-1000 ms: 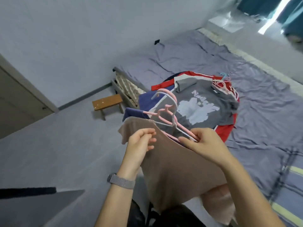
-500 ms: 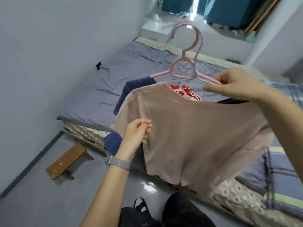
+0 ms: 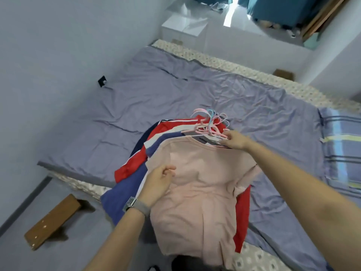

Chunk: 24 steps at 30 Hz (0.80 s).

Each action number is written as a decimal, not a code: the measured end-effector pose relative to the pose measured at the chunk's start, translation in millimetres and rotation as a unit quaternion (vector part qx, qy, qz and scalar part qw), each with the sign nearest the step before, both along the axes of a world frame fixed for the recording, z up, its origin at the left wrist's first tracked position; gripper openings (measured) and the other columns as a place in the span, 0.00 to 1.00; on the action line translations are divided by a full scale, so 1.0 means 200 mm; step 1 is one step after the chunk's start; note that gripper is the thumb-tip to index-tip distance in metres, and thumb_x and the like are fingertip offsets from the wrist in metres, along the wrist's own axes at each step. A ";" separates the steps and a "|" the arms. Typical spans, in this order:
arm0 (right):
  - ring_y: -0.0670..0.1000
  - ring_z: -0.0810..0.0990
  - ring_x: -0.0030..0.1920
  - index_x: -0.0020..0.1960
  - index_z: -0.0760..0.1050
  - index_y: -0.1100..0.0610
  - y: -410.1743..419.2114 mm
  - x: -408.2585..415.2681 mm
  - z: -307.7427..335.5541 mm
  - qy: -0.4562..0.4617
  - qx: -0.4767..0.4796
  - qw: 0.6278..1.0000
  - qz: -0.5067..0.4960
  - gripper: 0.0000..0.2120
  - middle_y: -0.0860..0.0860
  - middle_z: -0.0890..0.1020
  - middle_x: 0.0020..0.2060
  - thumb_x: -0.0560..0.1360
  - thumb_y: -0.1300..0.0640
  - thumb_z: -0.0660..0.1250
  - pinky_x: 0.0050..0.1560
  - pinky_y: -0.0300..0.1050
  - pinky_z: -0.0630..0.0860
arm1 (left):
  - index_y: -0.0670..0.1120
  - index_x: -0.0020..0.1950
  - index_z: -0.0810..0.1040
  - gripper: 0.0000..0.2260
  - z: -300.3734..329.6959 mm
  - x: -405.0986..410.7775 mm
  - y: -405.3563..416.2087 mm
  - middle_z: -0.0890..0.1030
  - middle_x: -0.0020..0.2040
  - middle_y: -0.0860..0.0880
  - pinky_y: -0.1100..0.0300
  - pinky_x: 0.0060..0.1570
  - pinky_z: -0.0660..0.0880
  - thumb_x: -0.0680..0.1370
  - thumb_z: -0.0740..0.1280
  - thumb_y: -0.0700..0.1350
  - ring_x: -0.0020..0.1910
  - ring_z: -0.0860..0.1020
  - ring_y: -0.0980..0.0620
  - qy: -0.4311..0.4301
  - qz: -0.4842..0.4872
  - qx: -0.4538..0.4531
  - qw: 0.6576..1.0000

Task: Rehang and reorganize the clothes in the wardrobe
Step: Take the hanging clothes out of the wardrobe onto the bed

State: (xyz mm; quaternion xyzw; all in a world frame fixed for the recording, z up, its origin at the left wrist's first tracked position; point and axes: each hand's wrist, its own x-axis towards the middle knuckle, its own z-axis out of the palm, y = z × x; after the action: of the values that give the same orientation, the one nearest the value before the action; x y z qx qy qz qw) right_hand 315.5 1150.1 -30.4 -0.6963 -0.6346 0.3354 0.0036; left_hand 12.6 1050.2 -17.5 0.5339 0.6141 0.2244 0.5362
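Home bedroom: bed [image 3: 175, 98], clothes pile [image 3: 195, 173].

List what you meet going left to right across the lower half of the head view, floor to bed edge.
wooden stool → blue garment → left hand → pink t-shirt → red garment's sleeve → purple bedsheet → striped blanket
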 end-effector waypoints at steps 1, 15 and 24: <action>0.56 0.75 0.50 0.43 0.76 0.55 0.10 0.05 -0.05 -0.005 -0.002 1.000 -0.016 0.10 0.55 0.77 0.44 0.76 0.49 0.65 0.44 0.45 0.63 | 0.54 0.46 0.77 0.13 -0.04 0.03 0.06 0.81 0.47 0.46 0.66 0.36 0.75 0.77 0.60 0.36 0.38 0.76 0.53 0.001 0.010 -0.010 1.000; 0.63 0.41 0.76 0.75 0.39 0.39 0.50 -0.21 -0.69 -0.115 -0.098 0.987 -0.049 0.50 0.54 0.44 0.77 0.67 0.37 0.71 0.70 0.70 0.49 | 0.48 0.61 0.75 0.14 -0.37 0.27 0.63 0.77 0.54 0.49 0.60 0.48 0.73 0.78 0.59 0.37 0.48 0.75 0.52 0.086 0.032 0.017 0.996; 0.62 0.46 0.76 0.75 0.41 0.36 0.22 -1.21 -0.47 -0.064 -0.070 0.972 0.215 0.47 0.53 0.50 0.76 0.68 0.40 0.70 0.69 0.70 0.53 | 0.46 0.69 0.69 0.23 -0.29 -0.48 0.12 0.74 0.65 0.47 0.61 0.59 0.68 0.74 0.65 0.37 0.61 0.74 0.46 0.184 0.124 -0.011 0.975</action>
State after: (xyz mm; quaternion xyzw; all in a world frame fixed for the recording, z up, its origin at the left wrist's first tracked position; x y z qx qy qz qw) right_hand 74.2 1194.5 -123.8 -0.5625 -0.7432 0.3261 -0.1579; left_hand -84.2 1075.0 -75.1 0.4797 0.7662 0.1809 0.3874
